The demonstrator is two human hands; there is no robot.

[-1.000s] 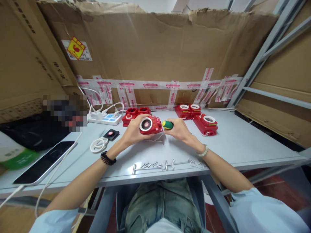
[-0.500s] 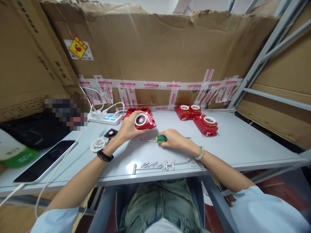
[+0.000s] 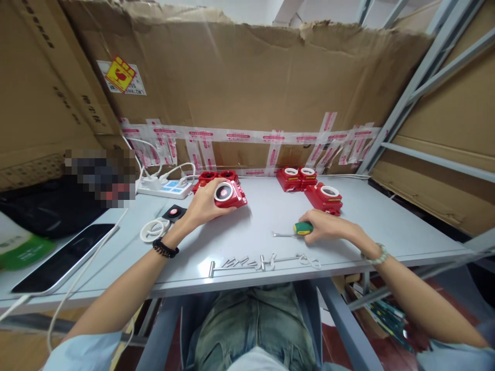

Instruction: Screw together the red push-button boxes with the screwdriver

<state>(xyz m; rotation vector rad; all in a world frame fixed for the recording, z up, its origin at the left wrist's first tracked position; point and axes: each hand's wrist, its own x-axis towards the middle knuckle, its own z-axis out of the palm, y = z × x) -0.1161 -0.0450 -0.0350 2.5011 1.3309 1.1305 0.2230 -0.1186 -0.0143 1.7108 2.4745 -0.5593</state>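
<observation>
Apparently, in the head view, this is a holding step, calling next for steadiness: the left hand (image 3: 203,203) pinches one tilted glossy red boxy case (image 3: 234,196), two more red cases (image 3: 202,182) behind its fingers, while the right hand's (image 3: 324,226) fingers curl around one green-and-yellow handle (image 3: 302,228), three white-ringed red cases (image 3: 308,180) beyond.

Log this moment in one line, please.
left hand: holds white-ringed red boxy device | right hand: holds green-yellow tool handle | silver metal pieces: on grey table

A torn-edged cardboard sheet (image 3: 251,77) stands behind the bench (image 3: 402,232). Near its foot sits a white power strip (image 3: 178,192); a dark-screened device (image 3: 64,260) lies farther left.
</observation>
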